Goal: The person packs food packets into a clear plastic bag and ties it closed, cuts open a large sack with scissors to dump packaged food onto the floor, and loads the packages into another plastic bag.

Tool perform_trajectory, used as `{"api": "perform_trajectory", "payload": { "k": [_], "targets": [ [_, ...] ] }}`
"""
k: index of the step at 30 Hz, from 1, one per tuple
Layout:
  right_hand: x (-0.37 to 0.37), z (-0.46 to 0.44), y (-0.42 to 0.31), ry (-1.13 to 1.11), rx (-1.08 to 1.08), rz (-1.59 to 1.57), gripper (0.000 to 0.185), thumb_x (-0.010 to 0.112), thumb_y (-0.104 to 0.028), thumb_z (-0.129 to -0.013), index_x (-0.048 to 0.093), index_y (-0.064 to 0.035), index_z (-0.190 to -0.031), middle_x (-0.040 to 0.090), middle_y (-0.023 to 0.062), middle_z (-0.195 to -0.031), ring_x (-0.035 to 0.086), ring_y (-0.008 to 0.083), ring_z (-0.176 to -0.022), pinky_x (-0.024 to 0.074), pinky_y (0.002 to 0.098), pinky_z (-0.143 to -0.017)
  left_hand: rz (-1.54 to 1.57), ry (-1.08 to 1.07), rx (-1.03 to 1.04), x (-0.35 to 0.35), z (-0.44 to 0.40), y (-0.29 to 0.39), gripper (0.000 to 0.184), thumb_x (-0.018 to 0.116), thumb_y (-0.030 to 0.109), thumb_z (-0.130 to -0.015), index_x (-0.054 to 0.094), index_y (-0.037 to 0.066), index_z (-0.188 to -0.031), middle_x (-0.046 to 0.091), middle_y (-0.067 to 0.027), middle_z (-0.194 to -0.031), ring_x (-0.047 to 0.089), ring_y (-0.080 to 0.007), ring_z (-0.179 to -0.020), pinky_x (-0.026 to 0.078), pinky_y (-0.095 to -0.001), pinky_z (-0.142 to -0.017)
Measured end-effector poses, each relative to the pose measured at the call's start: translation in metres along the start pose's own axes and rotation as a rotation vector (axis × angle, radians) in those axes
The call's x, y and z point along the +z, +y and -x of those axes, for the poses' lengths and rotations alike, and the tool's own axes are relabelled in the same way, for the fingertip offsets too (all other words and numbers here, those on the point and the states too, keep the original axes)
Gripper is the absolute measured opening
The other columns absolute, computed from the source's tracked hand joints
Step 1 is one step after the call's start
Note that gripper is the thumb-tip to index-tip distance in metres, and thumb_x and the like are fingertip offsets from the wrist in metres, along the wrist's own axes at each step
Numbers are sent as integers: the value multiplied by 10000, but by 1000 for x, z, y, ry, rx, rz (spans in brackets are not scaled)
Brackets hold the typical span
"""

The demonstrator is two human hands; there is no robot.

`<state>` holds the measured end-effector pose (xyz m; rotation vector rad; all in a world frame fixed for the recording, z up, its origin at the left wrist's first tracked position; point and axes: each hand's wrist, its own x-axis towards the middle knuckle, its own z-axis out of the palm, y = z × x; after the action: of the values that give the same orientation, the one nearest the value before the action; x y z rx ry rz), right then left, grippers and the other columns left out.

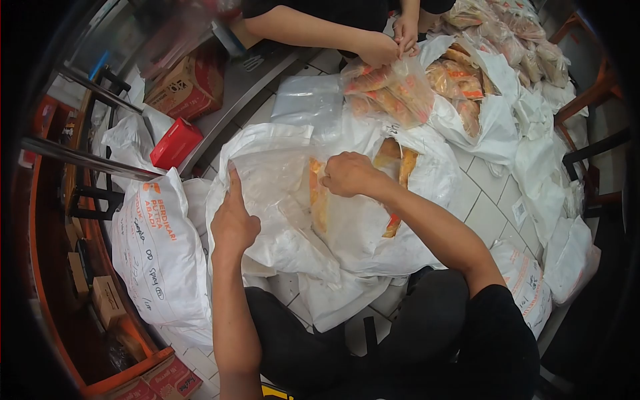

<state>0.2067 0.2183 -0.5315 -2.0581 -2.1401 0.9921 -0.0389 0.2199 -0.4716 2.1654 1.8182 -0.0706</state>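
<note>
Between my two hands a clear plastic bag [270, 177] is stretched out over white sacks. My left hand [235, 217] is at the bag's left edge, its index finger extended along it. My right hand [348, 175] is closed in a fist at the bag's right side, next to a yellow-orange food piece [319, 200] seen through plastic; what its fingers grip is hidden. Beneath my right forearm, an open white sack [430, 180] shows more yellow-orange pieces inside.
Across from me a person's hands [393, 47] hold a filled clear bag [393, 90]. Flat clear bags [308, 100] lie beside it. An open sack [500, 107] stands at right, a printed white sack [160, 247] at left, near a red box [176, 143].
</note>
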Motion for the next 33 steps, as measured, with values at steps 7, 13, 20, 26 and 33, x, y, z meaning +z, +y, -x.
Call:
{"api": "perform_trajectory", "payload": {
  "k": [7, 13, 20, 26, 33],
  "targets": [
    [-53, 38, -25, 137, -522, -210, 316, 606, -285, -883, 654, -6, -742, 640, 97, -694, 583, 225, -600, 480, 322, -619, 592, -179, 224, -7, 15, 24, 1030, 579, -45, -653, 42, 116, -1517, 510, -200, -1353, 647, -189, -884, 501, -252, -744],
    [-12, 14, 5, -68, -425, -1400, 232, 588, -226, -931, 652, -13, -865, 629, 7, -823, 556, 56, -746, 450, 235, -719, 1466, -401, 362, -19, 8, 21, 1050, 566, -135, -677, 2, 127, -1523, 218, -198, -1534, 459, -204, -1248, 453, -243, -869],
    [125, -42, 73, 282, -88, -632, 447, 593, -442, -879, 645, -4, -949, 654, 181, -991, 631, 291, -895, 479, 367, -810, 431, -193, 216, 33, -17, -3, 973, 571, -34, -659, 95, 45, -1504, 420, -279, -1392, 498, -295, -1243, 457, -315, -933],
    [102, 7, 197, 319, 24, -186, 198, 618, -219, -768, 610, -35, -842, 630, 133, -939, 587, 285, -873, 462, 392, -775, 186, -40, 269, 31, -18, -16, 729, 572, 30, -656, 426, -13, -1369, 509, -235, -1312, 515, -368, -1185, 431, -394, -973],
    [90, 10, 180, -257, -90, 1124, 259, 580, -263, -849, 682, -191, -1076, 625, -18, -1108, 454, 217, -1168, 259, 590, -987, 223, -49, 317, 28, -10, 21, 697, 540, 25, -680, 442, 30, -1371, 557, -180, -1193, 569, -366, -1050, 467, -431, -881]
  ]
}}
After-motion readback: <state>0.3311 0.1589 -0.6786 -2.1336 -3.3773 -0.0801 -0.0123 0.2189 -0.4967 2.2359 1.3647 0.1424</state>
